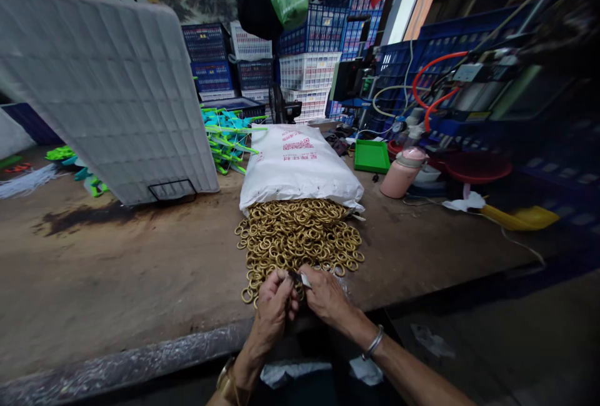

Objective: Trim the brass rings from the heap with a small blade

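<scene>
A heap of gold-coloured metal rings (300, 234) spills from the open mouth of a white sack (297, 165) lying on the brown worktable (140, 268). My left hand (275, 306) is closed in a pinch at the near edge of the heap, fingers bent round something small. My right hand (325, 297) is closed too, meeting the left, with a small dark and white item (300, 278) pinched between both hands. What that item is stays unclear. A bracelet sits on each wrist.
A white quilted panel (107, 87) leans at the left. Green and blue plastic parts (227, 137) lie behind it. A green tray (371, 156), pink bottle (402, 173), red basin (478, 167) and yellow scoop (522, 217) sit at the right. Stacked crates (307, 69) fill the back.
</scene>
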`<state>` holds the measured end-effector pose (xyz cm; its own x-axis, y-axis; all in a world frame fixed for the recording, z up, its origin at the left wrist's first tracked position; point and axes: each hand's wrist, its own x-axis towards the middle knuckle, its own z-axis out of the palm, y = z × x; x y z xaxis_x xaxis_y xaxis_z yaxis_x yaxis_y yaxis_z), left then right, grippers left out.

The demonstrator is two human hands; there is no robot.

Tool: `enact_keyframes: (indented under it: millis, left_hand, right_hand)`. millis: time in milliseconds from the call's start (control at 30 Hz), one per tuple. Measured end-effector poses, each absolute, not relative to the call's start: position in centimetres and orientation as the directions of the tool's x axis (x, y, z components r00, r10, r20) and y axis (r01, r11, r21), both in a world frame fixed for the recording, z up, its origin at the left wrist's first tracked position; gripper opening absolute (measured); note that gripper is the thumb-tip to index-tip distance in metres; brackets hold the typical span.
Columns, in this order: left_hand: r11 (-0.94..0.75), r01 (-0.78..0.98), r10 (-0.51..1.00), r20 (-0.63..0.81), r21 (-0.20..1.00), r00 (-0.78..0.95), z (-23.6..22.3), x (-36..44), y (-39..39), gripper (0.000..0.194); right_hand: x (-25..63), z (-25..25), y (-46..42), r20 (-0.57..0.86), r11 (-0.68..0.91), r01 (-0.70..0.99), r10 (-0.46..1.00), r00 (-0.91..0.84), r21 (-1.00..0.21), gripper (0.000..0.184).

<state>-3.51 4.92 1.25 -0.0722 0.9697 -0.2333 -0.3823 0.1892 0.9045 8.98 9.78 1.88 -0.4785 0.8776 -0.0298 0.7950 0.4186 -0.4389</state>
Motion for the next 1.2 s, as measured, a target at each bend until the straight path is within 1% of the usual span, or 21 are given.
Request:
enact_keyframes:
  millis: [100, 200, 267, 333, 467, 533, 667, 733, 800, 900, 967, 1100, 1200]
  left_hand:
    - [0.186, -0.427, 0.976, -0.216, 0.885, -0.023, 2.2, -3.4, 4.6, 0.029]
    - [0.164, -0.544, 0.980, -0.199, 0.823, -0.005, 3.3, -3.8, 4.6, 0.025]
    - [0.157, -0.614, 0.977, -0.212, 0.773, -0.018, 3.8, -4.3, 4.9, 0.025]
    - [0.155, -0.656, 0.972, -0.233, 0.738, -0.032, 3.7, -4.9, 5.1, 0.025]
    - [0.154, -0.687, 0.957, -0.280, 0.710, -0.075, 2.7, -5.8, 5.3, 0.023]
    - [0.160, -0.694, 0.950, -0.300, 0.702, -0.083, 2.3, -6.0, 5.2, 0.022]
    - [0.177, -0.719, 0.947, -0.316, 0.672, -0.063, 2.2, -6.1, 5.1, 0.017]
    - [0.192, -0.736, 0.945, -0.326, 0.649, -0.041, 2.3, -6.1, 5.1, 0.019]
    - [0.217, -0.754, 0.938, -0.346, 0.620, -0.014, 2.4, -6.1, 5.1, 0.023]
    - [0.253, -0.768, 0.927, -0.374, 0.588, 0.019, 2.3, -5.9, 5.1, 0.019]
    - [0.258, -0.751, 0.923, -0.384, 0.608, 0.007, 2.2, -5.7, 5.0, 0.021]
    - [0.270, -0.616, 0.928, -0.369, 0.740, -0.037, 2.1, -4.8, 5.2, 0.027]
    - [0.245, -0.469, 0.942, -0.323, 0.848, -0.092, 1.7, -4.2, 5.5, 0.029]
  right_hand:
    - [9.7, 0.9, 10.6, -0.048, 0.427, 0.795, 0.869, -0.493, -0.431, 0.022]
    - [10.4, 0.2, 11.3, -0.028, 0.365, 0.840, 0.912, -0.410, -0.402, 0.019]
    - [10.6, 0.1, 11.5, -0.004, 0.328, 0.849, 0.932, -0.362, -0.414, 0.019]
    - [10.6, 0.1, 11.3, 0.002, 0.327, 0.835, 0.931, -0.364, -0.442, 0.016]
    - [10.1, 0.1, 10.1, -0.017, 0.402, 0.773, 0.883, -0.470, -0.491, 0.010]
    - [9.9, 0.2, 9.5, -0.037, 0.421, 0.769, 0.867, -0.497, -0.480, 0.012]
    - [9.5, 0.3, 9.2, -0.091, 0.404, 0.819, 0.875, -0.476, -0.407, 0.017]
    - [9.4, 0.3, 9.3, -0.102, 0.403, 0.828, 0.875, -0.473, -0.389, 0.019]
    - [9.4, 0.3, 9.5, -0.114, 0.398, 0.829, 0.873, -0.474, -0.393, 0.019]
    - [9.6, 0.1, 10.0, -0.115, 0.357, 0.824, 0.888, -0.446, -0.439, 0.015]
    - [9.8, 0.1, 10.3, -0.079, 0.327, 0.807, 0.906, -0.416, -0.492, 0.011]
    - [9.9, 0.2, 10.9, 0.022, 0.323, 0.733, 0.921, -0.388, -0.598, 0.004]
    - [9.7, 0.6, 10.9, 0.061, 0.317, 0.663, 0.923, -0.379, -0.678, 0.008]
